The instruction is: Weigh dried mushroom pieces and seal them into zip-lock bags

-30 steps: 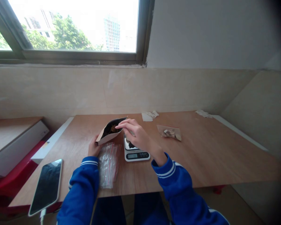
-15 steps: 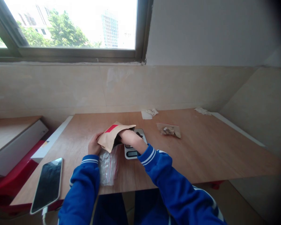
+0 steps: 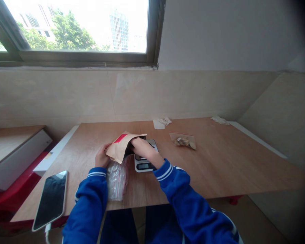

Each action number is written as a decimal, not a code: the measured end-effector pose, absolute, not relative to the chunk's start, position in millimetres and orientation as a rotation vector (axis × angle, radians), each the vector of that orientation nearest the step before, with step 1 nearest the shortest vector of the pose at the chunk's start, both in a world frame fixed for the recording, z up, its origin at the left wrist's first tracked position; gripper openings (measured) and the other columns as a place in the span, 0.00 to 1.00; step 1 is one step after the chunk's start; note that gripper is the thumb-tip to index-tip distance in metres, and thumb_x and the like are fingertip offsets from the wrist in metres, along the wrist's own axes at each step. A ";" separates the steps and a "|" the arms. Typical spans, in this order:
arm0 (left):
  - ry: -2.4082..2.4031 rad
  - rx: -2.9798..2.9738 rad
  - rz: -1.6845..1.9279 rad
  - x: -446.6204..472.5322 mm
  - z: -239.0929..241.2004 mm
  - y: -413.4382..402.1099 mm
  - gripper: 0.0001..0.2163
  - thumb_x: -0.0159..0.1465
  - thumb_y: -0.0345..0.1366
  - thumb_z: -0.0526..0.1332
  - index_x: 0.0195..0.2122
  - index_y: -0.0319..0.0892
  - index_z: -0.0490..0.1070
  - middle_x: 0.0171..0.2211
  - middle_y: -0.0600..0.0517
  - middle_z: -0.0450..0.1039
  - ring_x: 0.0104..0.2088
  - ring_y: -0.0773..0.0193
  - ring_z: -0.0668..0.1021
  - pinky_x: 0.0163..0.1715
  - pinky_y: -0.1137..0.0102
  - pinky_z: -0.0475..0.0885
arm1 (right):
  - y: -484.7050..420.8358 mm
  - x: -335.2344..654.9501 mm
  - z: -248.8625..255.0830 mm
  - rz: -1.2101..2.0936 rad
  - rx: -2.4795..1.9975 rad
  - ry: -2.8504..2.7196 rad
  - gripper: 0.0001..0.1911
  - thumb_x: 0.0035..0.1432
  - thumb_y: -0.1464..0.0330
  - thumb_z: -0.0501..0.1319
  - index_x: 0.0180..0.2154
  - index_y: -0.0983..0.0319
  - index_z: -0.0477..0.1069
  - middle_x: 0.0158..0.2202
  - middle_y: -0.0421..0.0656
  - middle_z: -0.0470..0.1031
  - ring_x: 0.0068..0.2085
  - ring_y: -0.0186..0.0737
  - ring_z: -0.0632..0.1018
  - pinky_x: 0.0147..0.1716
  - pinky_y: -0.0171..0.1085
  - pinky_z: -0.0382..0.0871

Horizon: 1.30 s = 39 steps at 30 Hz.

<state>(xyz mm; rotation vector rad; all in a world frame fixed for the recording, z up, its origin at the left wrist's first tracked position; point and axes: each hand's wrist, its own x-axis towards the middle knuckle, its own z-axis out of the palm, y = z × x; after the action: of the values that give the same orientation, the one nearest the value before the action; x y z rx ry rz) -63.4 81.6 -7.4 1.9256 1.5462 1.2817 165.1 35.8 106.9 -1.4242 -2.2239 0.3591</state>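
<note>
My left hand (image 3: 102,156) grips the left side of a brown paper bag (image 3: 119,149) with a red label, tilted with its dark mouth toward the right. Inside that mouth is my right hand (image 3: 139,145); its fingers are hidden by the bag. Partly under my right wrist lies a small digital scale (image 3: 140,166) with a lit display, and something dark shows on its plate. Below the bag, a stack of clear zip bags (image 3: 115,183) with red seal lines rests on the table.
A filled clear zip bag (image 3: 184,140) lies right of the scale. Crumpled tissue and white paper (image 3: 159,124) are at the table's back edge, with more tissue (image 3: 220,120) farther right. A phone (image 3: 52,198) with a cable (image 3: 47,230) lies at the front left of the wooden table (image 3: 218,169).
My right hand has drawn back slightly toward the right, showing more of its back at the bag's mouth. The left hand and paper bag have hardly moved.
</note>
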 end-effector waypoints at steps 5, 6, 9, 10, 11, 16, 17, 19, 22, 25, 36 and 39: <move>1.533 1.929 1.282 -64.2 -9.4 83.3 0.19 0.54 0.37 0.61 0.49 0.43 0.71 0.46 0.49 0.76 0.46 0.55 0.77 0.48 0.64 0.70 | 37.6 165.9 104.3 0.325 -1.380 -2.257 0.18 0.56 0.78 0.58 0.48 0.60 0.72 0.47 0.48 0.77 0.50 0.47 0.76 0.48 0.40 0.70; 1.531 1.932 1.278 -64.4 -9.8 83.6 0.19 0.54 0.37 0.61 0.49 0.44 0.71 0.46 0.49 0.76 0.46 0.55 0.77 0.48 0.64 0.70 | 37.1 166.1 104.9 0.313 -1.367 -2.254 0.17 0.56 0.78 0.58 0.47 0.60 0.72 0.47 0.48 0.77 0.50 0.47 0.76 0.48 0.40 0.70; 1.529 1.923 1.280 -64.9 -10.5 84.1 0.20 0.54 0.38 0.61 0.49 0.44 0.71 0.45 0.49 0.77 0.46 0.55 0.78 0.47 0.64 0.70 | 33.7 167.7 110.5 0.273 -1.308 -2.234 0.16 0.57 0.79 0.57 0.45 0.60 0.73 0.47 0.47 0.75 0.49 0.44 0.75 0.48 0.38 0.69; 1.528 1.917 1.284 -65.0 -10.5 84.1 0.20 0.54 0.38 0.61 0.49 0.43 0.71 0.45 0.49 0.77 0.46 0.55 0.78 0.47 0.65 0.70 | 31.7 168.8 113.6 0.260 -1.274 -2.218 0.15 0.58 0.79 0.56 0.45 0.60 0.73 0.46 0.47 0.75 0.49 0.42 0.75 0.48 0.37 0.69; 1.529 1.912 1.287 -65.2 -10.4 84.2 0.21 0.54 0.39 0.61 0.50 0.43 0.71 0.45 0.49 0.77 0.45 0.55 0.78 0.47 0.65 0.71 | 29.1 170.3 117.1 0.248 -1.233 -2.189 0.14 0.59 0.78 0.56 0.44 0.60 0.73 0.46 0.46 0.74 0.49 0.41 0.75 0.48 0.37 0.69; 1.620 1.879 1.282 -68.7 -12.7 87.4 0.23 0.52 0.43 0.62 0.48 0.40 0.73 0.40 0.50 0.79 0.41 0.55 0.79 0.41 0.67 0.73 | 9.2 190.4 128.9 0.283 -0.989 -1.775 0.08 0.60 0.70 0.59 0.41 0.60 0.75 0.40 0.44 0.73 0.43 0.39 0.76 0.44 0.38 0.71; 1.641 1.853 1.277 -69.8 -14.4 88.9 0.24 0.51 0.44 0.62 0.47 0.38 0.73 0.36 0.50 0.79 0.38 0.55 0.79 0.38 0.67 0.73 | 4.8 198.2 126.6 0.313 -0.957 -1.671 0.08 0.60 0.68 0.61 0.42 0.59 0.75 0.41 0.43 0.74 0.43 0.39 0.76 0.44 0.38 0.71; 1.669 1.800 1.271 -72.0 -18.7 92.4 0.25 0.50 0.47 0.64 0.46 0.37 0.73 0.32 0.49 0.79 0.33 0.55 0.80 0.34 0.67 0.74 | -2.9 217.2 113.2 0.379 -0.949 -1.494 0.10 0.58 0.65 0.63 0.42 0.58 0.75 0.42 0.44 0.75 0.42 0.39 0.76 0.43 0.38 0.72; 1.694 1.763 1.274 -74.3 -24.4 97.3 0.25 0.48 0.49 0.65 0.43 0.37 0.74 0.33 0.48 0.79 0.34 0.54 0.80 0.35 0.66 0.74 | -9.8 247.6 72.9 0.490 -1.080 -1.349 0.13 0.55 0.60 0.64 0.40 0.60 0.76 0.39 0.45 0.77 0.39 0.41 0.77 0.39 0.39 0.72; 1.716 1.755 1.257 -75.0 -25.8 99.1 0.24 0.48 0.51 0.64 0.41 0.39 0.75 0.36 0.47 0.79 0.38 0.51 0.79 0.38 0.65 0.73 | -11.3 267.7 25.8 0.501 -1.296 -1.281 0.17 0.52 0.55 0.64 0.36 0.62 0.77 0.35 0.46 0.76 0.31 0.40 0.76 0.31 0.38 0.70; 1.952 1.612 1.307 -70.2 -8.8 90.0 0.25 0.50 0.54 0.63 0.42 0.40 0.74 0.32 0.49 0.78 0.33 0.55 0.78 0.34 0.66 0.71 | 7.6 254.0 -18.0 0.314 -1.458 -1.354 0.15 0.55 0.57 0.61 0.38 0.60 0.75 0.38 0.47 0.75 0.42 0.45 0.74 0.43 0.43 0.66; 1.926 1.633 1.435 -69.4 -8.1 89.4 0.29 0.50 0.52 0.64 0.49 0.39 0.70 0.36 0.48 0.76 0.35 0.57 0.77 0.37 0.66 0.72 | 13.0 252.5 -19.8 0.237 -1.516 -1.367 0.14 0.55 0.56 0.62 0.37 0.59 0.76 0.39 0.47 0.74 0.44 0.47 0.72 0.46 0.44 0.64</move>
<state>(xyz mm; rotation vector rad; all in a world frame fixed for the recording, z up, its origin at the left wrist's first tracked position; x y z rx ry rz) -69.4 89.4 -8.1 1.6327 1.9258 1.4349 252.5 13.0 -19.8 -1.5162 -1.3672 0.2369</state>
